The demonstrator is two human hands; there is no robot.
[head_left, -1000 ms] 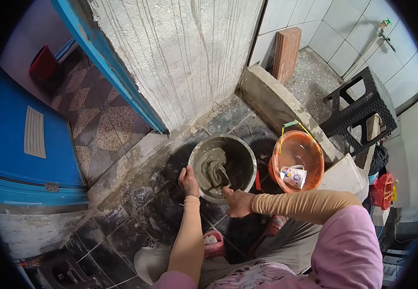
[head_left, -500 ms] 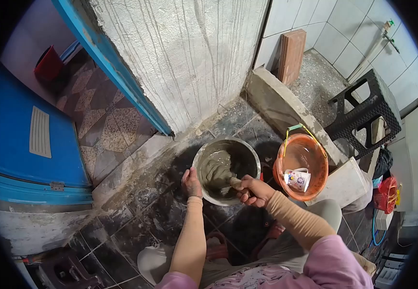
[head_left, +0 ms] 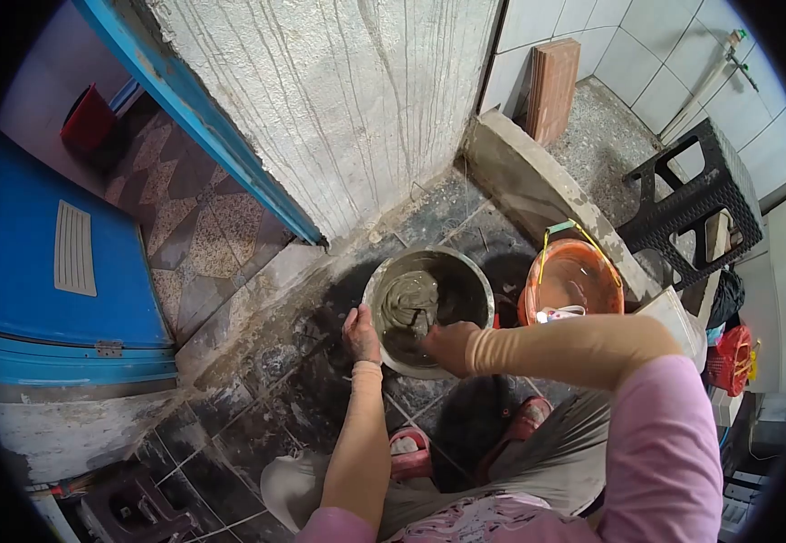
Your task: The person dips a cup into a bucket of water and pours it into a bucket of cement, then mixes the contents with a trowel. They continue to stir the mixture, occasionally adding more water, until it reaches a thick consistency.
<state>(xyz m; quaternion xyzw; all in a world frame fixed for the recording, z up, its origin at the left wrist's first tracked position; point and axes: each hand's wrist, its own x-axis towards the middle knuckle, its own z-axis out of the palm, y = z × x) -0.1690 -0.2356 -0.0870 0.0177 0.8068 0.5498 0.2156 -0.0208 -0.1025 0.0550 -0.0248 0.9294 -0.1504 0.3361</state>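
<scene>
A round metal bowl (head_left: 481,282) stands on the dark floor tiles, holding wet grey mortar (head_left: 409,299). My left hand (head_left: 361,336) grips the bowl's left rim, thumb and fingers closed against its wall. Over the bowl's right front side, my right hand (head_left: 450,347) is closed around the handle of a trowel (head_left: 421,324). Its blade is sunk in the mortar, and most of the handle is hidden by my hand.
An orange bucket (head_left: 612,294) stands right of the bowl with a cup (head_left: 560,313) in it, partly behind my right arm. A concrete curb (head_left: 551,185), black stool (head_left: 696,199), stacked tiles (head_left: 553,90) and blue door (head_left: 67,262) surround the spot.
My right hand has moved left and down into the bowl with the trowel, my elbow swinging out to the right. The mortar's surface has shifted. My left hand stays on the rim.
</scene>
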